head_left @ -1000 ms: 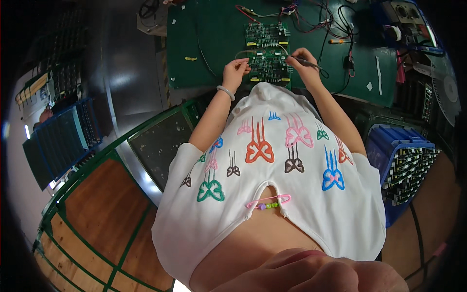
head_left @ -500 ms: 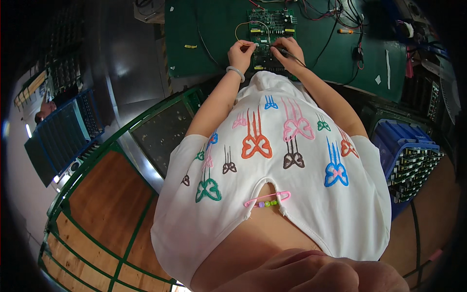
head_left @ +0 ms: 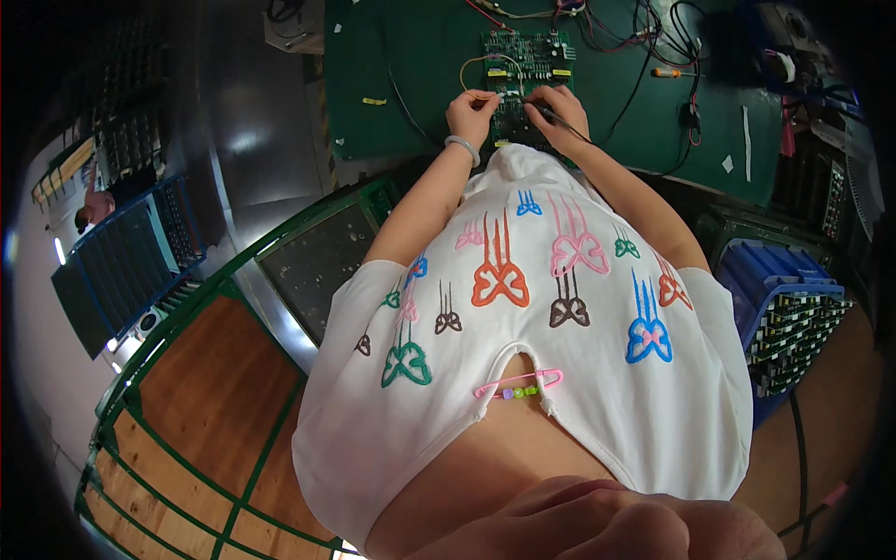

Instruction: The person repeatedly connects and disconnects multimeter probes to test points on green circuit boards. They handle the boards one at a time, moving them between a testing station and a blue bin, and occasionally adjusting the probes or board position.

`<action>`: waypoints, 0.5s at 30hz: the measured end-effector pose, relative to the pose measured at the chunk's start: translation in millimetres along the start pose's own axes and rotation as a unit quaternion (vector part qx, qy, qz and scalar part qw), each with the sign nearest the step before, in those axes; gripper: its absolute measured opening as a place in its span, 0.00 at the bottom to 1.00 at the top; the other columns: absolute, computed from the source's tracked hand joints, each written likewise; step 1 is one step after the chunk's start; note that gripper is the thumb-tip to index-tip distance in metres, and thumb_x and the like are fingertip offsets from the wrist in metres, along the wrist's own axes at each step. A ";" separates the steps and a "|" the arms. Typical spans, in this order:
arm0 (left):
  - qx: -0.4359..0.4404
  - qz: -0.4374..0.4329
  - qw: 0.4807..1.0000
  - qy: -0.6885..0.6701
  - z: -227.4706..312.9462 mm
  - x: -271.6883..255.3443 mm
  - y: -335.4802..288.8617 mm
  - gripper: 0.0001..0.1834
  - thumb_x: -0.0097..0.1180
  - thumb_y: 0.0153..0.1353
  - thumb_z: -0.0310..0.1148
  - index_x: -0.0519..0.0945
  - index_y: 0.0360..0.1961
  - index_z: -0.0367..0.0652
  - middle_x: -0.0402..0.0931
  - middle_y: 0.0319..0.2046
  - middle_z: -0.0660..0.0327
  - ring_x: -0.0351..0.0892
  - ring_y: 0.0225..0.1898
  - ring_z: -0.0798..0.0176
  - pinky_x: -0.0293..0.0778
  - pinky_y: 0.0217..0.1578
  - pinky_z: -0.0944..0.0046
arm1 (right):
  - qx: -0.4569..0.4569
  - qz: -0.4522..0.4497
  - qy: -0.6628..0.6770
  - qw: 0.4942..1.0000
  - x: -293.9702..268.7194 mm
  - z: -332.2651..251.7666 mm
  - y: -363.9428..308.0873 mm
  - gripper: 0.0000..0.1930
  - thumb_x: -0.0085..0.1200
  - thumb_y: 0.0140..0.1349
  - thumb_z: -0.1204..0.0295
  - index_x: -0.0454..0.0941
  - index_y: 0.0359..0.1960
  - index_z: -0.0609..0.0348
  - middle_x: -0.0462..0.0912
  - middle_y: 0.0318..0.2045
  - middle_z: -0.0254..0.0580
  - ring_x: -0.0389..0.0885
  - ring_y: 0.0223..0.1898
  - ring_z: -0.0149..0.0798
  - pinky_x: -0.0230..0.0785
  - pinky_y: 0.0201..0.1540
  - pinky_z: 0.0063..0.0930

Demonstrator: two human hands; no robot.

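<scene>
The near circuit board (head_left: 510, 125) lay on the green counter (head_left: 411, 42) between both hands, just nearer the body than a second board (head_left: 528, 56). A thin yellowish wire (head_left: 462, 71) looped at its far left into the left hand (head_left: 470, 118), whose grip was pinched together on it. The right hand (head_left: 564, 116), equally near, had its grip clamped around a dark pen-like tool (head_left: 553, 117), its long axis slanting leftward and away from the body, toward the left fingertips.

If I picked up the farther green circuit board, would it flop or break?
The farther circuit board would probably feel stiff: it looks flat and straight-edged. Small parts crowd its top, so some might snap.
</scene>
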State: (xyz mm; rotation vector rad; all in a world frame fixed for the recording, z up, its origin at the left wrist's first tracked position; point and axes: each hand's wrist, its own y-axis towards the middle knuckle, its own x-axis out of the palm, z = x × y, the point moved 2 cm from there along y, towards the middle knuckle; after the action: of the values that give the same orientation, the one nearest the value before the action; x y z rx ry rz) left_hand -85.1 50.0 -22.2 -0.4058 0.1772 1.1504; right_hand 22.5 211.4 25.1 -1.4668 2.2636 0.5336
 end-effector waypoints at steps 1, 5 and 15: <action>0.002 0.003 1.000 -0.003 1.4 -0.1 0.2 0.06 0.67 0.53 0.26 0.84 0.31 0.36 0.84 0.28 0.61 0.80 0.29 0.72 0.75 0.34 0.71 | -0.002 -0.004 0.001 1.000 0.6 1.5 -0.5 0.07 0.60 0.55 0.67 0.79 0.34 0.51 0.81 0.30 0.38 0.76 0.37 0.44 0.70 0.39 0.36; -0.003 -0.013 1.000 -0.010 -6.9 -0.3 3.5 0.07 0.68 0.53 0.29 0.85 0.31 0.38 0.84 0.28 0.62 0.80 0.29 0.72 0.76 0.34 0.70 | -0.014 -0.013 0.000 1.000 -2.4 -5.7 1.9 0.06 0.59 0.55 0.69 0.78 0.33 0.52 0.81 0.30 0.38 0.75 0.37 0.46 0.69 0.40 0.38; 0.008 -0.002 0.999 0.047 11.2 -5.4 2.1 0.07 0.68 0.52 0.30 0.85 0.30 0.38 0.83 0.25 0.60 0.81 0.26 0.69 0.75 0.30 0.68 | 0.007 0.007 -0.010 1.000 0.6 -5.7 3.4 0.08 0.61 0.53 0.69 0.79 0.35 0.53 0.79 0.29 0.42 0.76 0.35 0.47 0.68 0.39 0.39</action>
State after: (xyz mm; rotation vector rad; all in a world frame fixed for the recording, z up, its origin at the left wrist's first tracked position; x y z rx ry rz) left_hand -90.0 50.6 -10.6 -0.4459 0.2665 1.1268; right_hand 18.5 209.3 30.0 -1.4341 2.2598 0.5326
